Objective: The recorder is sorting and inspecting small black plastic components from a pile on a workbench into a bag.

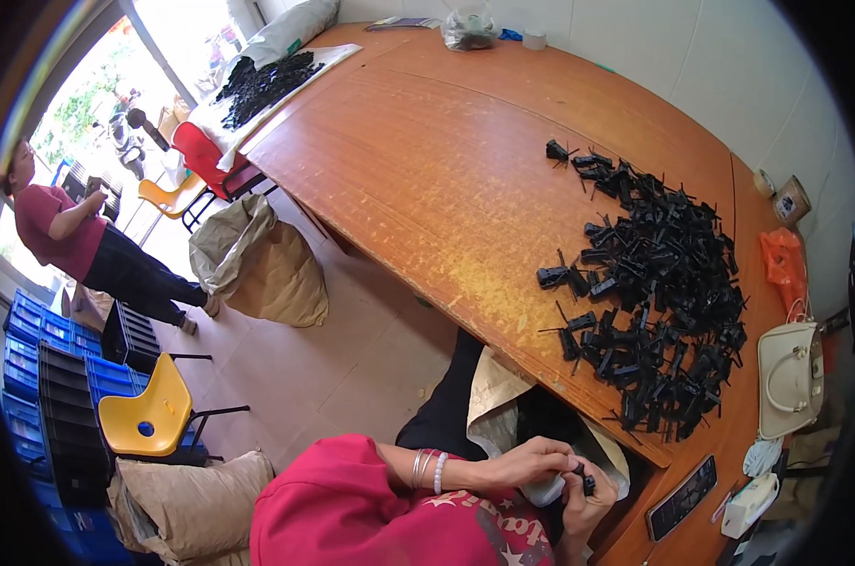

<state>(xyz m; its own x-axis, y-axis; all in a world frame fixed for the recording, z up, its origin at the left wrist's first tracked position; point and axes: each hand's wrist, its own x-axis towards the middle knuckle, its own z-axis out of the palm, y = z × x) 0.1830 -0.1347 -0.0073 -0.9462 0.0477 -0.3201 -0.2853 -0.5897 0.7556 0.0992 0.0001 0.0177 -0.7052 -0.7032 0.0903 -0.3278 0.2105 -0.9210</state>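
Above the lap, close to the table's near corner, both hands meet around a small black plastic part (587,483). My left hand (529,463), with bracelets at its wrist, reaches in from the left and pinches at the part's upper end. My right hand (589,502) has its fingers curled around the same part, so most of it is hidden. Just beneath the hands, an open paper sack (491,389) with a pale lining stands against the table edge. On the table lies a large heap of black plastic parts (658,292) with thin prongs sticking out.
The wooden table (399,170) holds a phone (682,497), a cream handbag (789,377) and an orange plastic bag (784,264). Another black heap (272,85) lies at the far left. A brown sack (262,274), yellow chair (149,406), blue crates (22,377) and a standing person (69,226) are leftward.
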